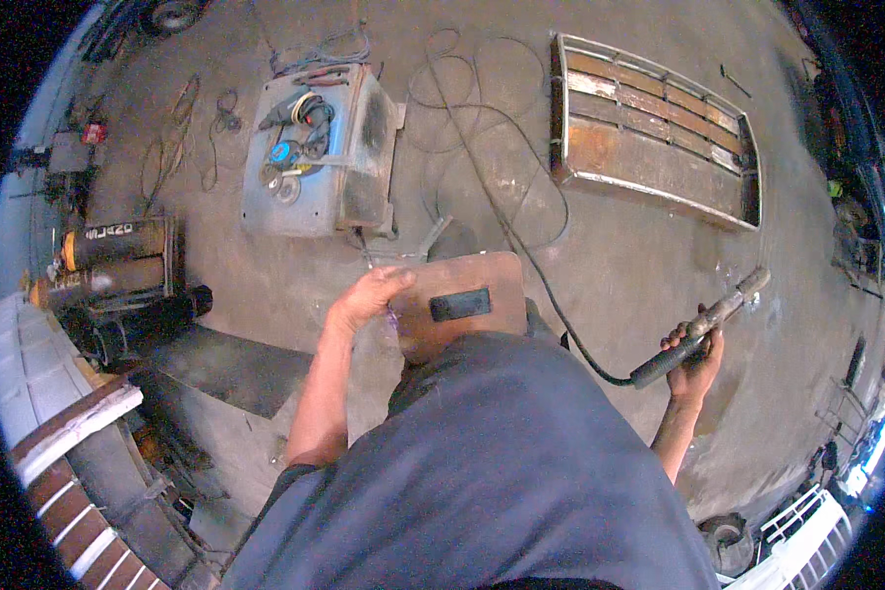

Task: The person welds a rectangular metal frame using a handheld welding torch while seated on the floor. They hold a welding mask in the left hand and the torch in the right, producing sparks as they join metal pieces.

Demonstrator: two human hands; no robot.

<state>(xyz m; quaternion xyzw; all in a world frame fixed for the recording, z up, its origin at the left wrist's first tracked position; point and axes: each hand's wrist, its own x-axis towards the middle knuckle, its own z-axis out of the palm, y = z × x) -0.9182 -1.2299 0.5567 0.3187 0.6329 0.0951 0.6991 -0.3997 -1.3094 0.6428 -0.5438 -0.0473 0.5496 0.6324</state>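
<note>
My left hand (379, 297) is closed on the edge of a brown welding hand shield (501, 285), which has a dark rectangular window. The shield is in front of my body, its lower part hidden behind my dark shirt. Out to the right, my right hand (696, 362) wraps round a welding electrode holder (726, 307) with a black ribbed handle and a worn, pale tip. The tip points away from me, and I see no rod in it. A black cable (560, 313) runs from the handle's back end across the floor.
A boxy grey-blue machine (364, 138) stands ahead to the left, with an angle grinder (310, 116) and discs on top. Cable loops (565, 211) lie on the floor. A rusty slatted metal frame (659, 123) is ahead right. Gas cylinders (118, 241) lie at left.
</note>
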